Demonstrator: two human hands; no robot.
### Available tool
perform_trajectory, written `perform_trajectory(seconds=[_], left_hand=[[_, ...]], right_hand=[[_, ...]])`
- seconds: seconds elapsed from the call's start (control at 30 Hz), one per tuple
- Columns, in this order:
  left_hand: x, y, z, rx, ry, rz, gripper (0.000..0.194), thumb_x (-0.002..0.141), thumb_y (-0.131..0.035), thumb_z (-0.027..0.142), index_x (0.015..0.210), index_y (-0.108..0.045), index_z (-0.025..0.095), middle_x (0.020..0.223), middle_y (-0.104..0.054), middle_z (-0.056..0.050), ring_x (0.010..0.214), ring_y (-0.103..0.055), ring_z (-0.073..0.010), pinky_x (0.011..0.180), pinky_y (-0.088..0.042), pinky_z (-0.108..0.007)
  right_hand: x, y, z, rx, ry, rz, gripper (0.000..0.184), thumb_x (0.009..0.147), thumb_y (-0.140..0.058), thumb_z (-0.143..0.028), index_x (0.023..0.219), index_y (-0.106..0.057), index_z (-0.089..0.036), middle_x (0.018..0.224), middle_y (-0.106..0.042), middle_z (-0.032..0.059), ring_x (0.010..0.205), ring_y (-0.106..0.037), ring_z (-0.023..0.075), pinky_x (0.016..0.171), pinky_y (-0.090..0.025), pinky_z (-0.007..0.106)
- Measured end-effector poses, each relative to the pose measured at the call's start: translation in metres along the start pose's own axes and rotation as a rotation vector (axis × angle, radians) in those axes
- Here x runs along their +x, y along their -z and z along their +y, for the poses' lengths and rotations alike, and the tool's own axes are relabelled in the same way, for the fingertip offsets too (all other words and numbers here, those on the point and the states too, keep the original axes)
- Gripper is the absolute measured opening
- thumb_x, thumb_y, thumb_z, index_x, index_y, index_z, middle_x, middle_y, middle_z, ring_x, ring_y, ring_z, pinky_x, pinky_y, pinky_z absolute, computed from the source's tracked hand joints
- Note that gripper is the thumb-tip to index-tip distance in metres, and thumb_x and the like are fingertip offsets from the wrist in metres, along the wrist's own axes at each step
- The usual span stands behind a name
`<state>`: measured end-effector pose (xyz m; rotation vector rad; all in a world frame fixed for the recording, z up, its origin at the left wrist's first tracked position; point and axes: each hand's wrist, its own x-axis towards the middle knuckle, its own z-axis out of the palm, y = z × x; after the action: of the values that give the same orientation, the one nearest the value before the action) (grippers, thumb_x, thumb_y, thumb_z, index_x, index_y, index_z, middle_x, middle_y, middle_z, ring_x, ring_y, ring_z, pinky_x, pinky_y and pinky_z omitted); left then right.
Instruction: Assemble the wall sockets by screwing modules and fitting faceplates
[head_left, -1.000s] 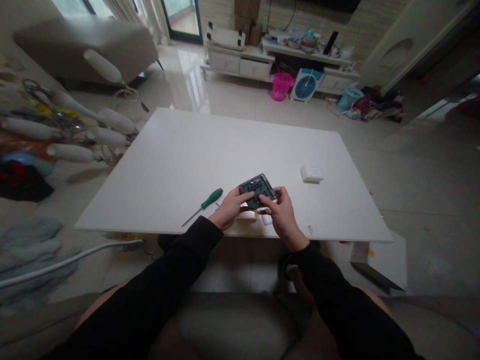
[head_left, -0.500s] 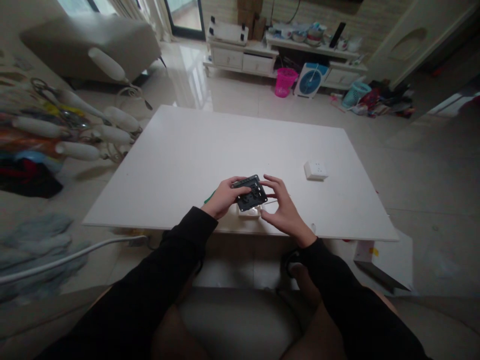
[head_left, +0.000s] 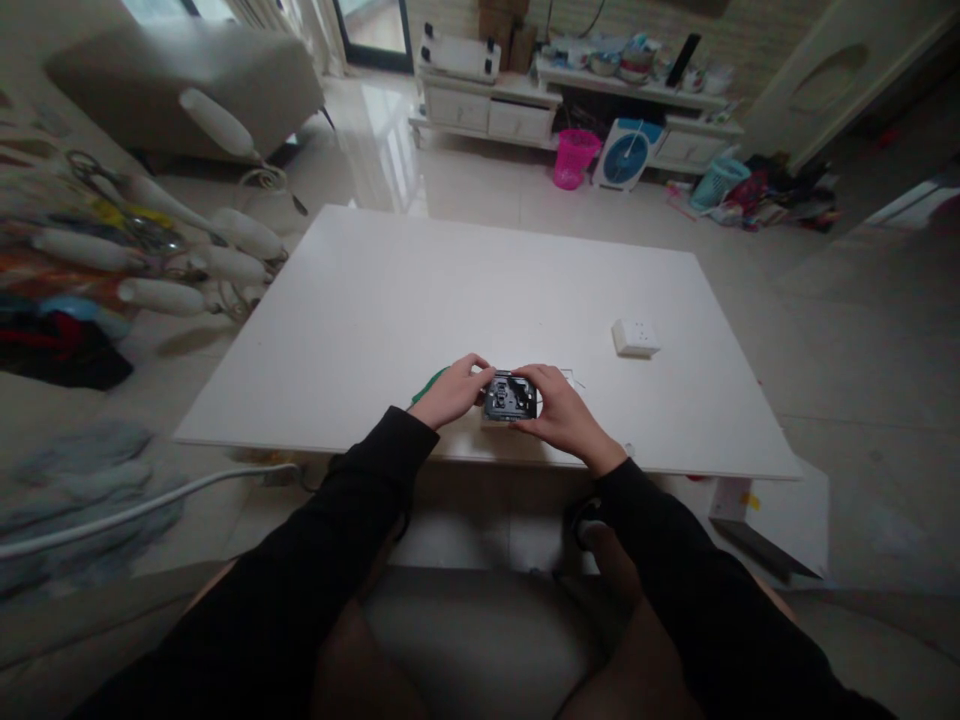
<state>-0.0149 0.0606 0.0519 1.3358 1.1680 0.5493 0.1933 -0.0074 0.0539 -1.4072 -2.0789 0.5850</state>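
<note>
A black square socket plate (head_left: 510,397) with cut-outs lies nearly level over a white mounting box (head_left: 493,425) by the table's near edge; whether it rests on the box I cannot tell. My right hand (head_left: 564,408) grips its right side, fingers at the far edge and thumb at the near edge. At the left edge, my left hand (head_left: 454,392) pinches the plate's corner between thumb and fingers. Partly hidden behind that hand is a green object (head_left: 429,386). Thin wire-like pieces (head_left: 574,378) lie just beyond my right hand.
A white socket on a box (head_left: 636,338) stands on the right of the white table (head_left: 420,290). A small clear object (head_left: 629,450) is near the front edge. Lamp arms (head_left: 217,250) reach toward the table's left side. An open white carton (head_left: 784,515) sits on the floor, lower right.
The plate has turned from tilted to nearly level and square with the box. My right hand has closed onto its right side; my left thumb has slid from its face to the left edge.
</note>
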Motion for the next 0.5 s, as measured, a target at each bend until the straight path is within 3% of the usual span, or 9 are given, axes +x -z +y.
perform_trajectory(seconds=[0.2, 0.5], left_hand=[[-0.001, 0.018, -0.007, 0.425, -0.151, 0.111, 0.026, 0.071, -0.077, 0.018, 0.093, -0.065, 0.021, 0.084, -0.073, -0.006, 0.078, -0.067, -0.0235, 0.081, -0.050, -0.036], [-0.004, 0.022, -0.012, 0.738, -0.159, 0.018, 0.023, 0.076, -0.070, 0.017, 0.099, -0.069, 0.021, 0.094, -0.076, -0.009, 0.089, -0.069, -0.0263, 0.082, -0.052, -0.036]], right_hand=[[0.004, -0.019, 0.024, -0.081, -0.062, -0.131, 0.064, 0.066, -0.092, -0.025, 0.122, -0.061, -0.023, 0.122, -0.068, 0.0114, 0.114, -0.062, 0.0322, 0.098, -0.051, 0.048], [-0.003, -0.042, 0.049, -0.023, -0.108, -0.109, 0.074, 0.063, -0.095, -0.028, 0.128, -0.060, -0.025, 0.128, -0.067, 0.0120, 0.121, -0.061, 0.0319, 0.104, -0.049, 0.051]])
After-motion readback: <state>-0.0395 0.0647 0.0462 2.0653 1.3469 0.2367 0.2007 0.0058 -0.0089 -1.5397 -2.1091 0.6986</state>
